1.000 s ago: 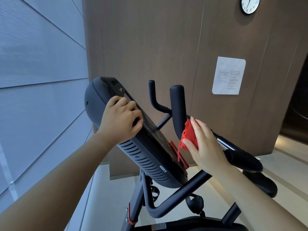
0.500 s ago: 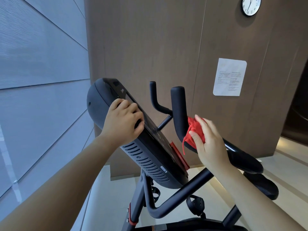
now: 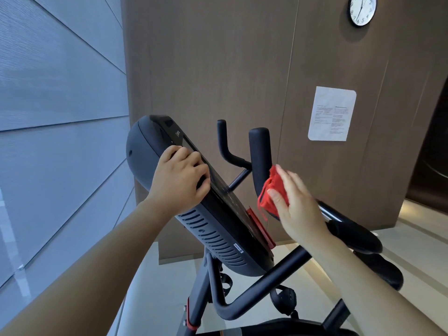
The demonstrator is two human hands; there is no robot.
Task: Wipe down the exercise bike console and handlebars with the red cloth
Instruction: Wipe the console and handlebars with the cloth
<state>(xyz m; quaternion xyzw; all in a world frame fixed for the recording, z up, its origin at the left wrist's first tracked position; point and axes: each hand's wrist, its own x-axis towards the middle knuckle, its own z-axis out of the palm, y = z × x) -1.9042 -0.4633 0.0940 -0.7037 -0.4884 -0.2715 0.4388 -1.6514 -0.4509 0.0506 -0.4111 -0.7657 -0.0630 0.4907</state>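
The black exercise bike console tilts across the middle of the view, its dark screen facing right. My left hand grips its upper edge, fingers curled over the screen side. To the right rises the near handlebar, a thick black upright grip. My right hand presses the bunched red cloth against the lower part of that grip, fingers wrapped round the bar. A thinner far handlebar stands behind.
A wood-panelled wall is close behind the bike, with a paper notice and a clock. A grey panelled wall runs along the left. The bike frame tube and seat lie below right.
My right hand has slid the red cloth a little way up and round the near handlebar grip. My left hand has stayed on the console's edge.
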